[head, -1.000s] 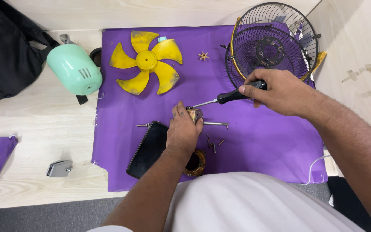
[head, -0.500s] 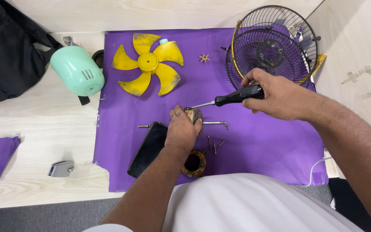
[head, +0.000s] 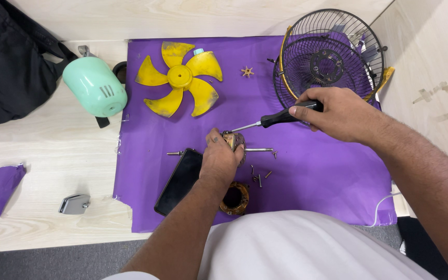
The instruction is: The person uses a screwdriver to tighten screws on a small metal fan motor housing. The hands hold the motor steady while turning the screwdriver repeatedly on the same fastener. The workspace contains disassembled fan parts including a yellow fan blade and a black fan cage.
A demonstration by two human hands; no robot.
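Two hands work at the centre of a purple mat (head: 307, 171). Left hand (head: 220, 159) is curled tight around a small metal motor part (head: 233, 140). Right hand (head: 338, 113), at 3 o'clock from it, grips a black-handled screwdriver (head: 281, 118), tip on the part.

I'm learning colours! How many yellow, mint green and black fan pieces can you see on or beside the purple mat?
Yellow: 1, fan blade
Mint green: 1, motor cover
Black: 2, wire grilles
Total: 4
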